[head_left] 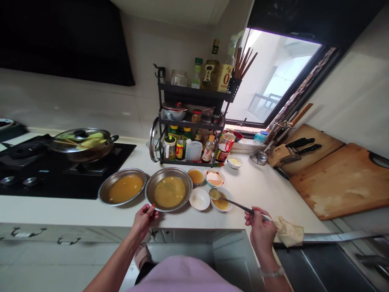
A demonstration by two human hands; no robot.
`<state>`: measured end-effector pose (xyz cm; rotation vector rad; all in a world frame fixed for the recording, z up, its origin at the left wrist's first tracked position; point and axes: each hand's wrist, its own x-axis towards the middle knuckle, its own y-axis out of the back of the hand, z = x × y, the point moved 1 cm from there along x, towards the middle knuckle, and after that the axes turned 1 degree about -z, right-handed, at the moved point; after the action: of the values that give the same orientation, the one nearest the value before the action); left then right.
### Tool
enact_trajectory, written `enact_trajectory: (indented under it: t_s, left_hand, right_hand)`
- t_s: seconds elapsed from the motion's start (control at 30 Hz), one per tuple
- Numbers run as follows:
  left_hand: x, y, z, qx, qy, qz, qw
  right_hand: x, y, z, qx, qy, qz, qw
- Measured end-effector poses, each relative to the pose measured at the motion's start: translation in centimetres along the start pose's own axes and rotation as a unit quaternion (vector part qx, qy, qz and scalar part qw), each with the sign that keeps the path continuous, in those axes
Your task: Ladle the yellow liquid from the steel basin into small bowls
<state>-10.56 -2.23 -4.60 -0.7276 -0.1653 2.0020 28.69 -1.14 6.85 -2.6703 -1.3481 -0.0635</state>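
My right hand (261,229) grips the handle of a metal ladle (235,205). The ladle's filled scoop is over a white bowl (228,207) with yellowish liquid in it. At the near rim of a round metal basin (189,190), my left hand (146,217) pinches the edge between thumb and fingers. Cloudy yellow-brown liquid with small pale bits fills this basin. A second metal basin (101,194) with more orange liquid stands to its left. Between the middle basin and the ladle sits a small white bowl (199,199). Behind it are a bowl of brown liquid (196,176) and a red-patterned bowl (215,178).
A lidded pan (82,148) stands on the black stove (60,182) at left. Behind the bowls rises a black rack (194,121) of bottles and jars. A knife block (284,155), cutting boards (343,178) and a cloth (288,231) lie to the right, near the sink (319,263).
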Motion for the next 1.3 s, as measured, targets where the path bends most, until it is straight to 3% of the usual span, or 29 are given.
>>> enact_trajectory:
  t_s: [0.33, 0.43, 0.53, 0.67, 0.77, 0.93, 1.07, 1.2, 1.3]
  left_hand:
    - [0.3, 0.1, -0.3, 0.0, -0.008, -0.001, 1.0]
    - [0.4, 0.2, -0.5, 0.0, -0.011, -0.003, 1.0]
    - [0.5, 0.2, -0.5, -0.004, -0.009, -0.001, 1.0]
    - [0.3, 0.2, -0.2, 0.002, -0.004, 0.002, 1.0]
    - [0.1, 0.1, -0.1, 0.002, -0.003, -0.002, 1.0]
    - [0.2, 0.2, 0.0, 0.003, 0.007, -0.001, 1.0]
    - [0.1, 0.1, 0.1, -0.001, 0.01, 0.009, 1.0]
    - [0.2, 0.2, 0.1, -0.001, 0.015, 0.016, 1.0]
    - [0.4, 0.3, 0.0, -0.003, 0.014, 0.018, 1.0]
  right_hand:
    - [-2.3, -8.7, 0.7, 0.013, -0.001, -0.139, 0.99]
    - [-3.8, -10.8, 1.3, -0.011, 0.056, -0.212, 0.976]
    - [-4.9, -11.3, 1.6, -0.041, 0.157, -0.283, 0.945]
    - [-4.7, -9.8, 1.1, -0.062, 0.266, -0.325, 0.906]
    - [-3.3, -7.5, 0.1, -0.069, 0.279, -0.282, 0.915]
    - [-0.8, -2.3, 0.2, -0.144, 0.196, -0.136, 0.96]
    - [-0.2, 1.4, 1.8, -0.184, 0.155, -0.107, 0.965]
    - [-0.8, 2.4, 2.8, -0.189, 0.133, -0.115, 0.966]
    - [-1.1, 1.9, 3.1, -0.159, 0.076, -0.078, 0.981]
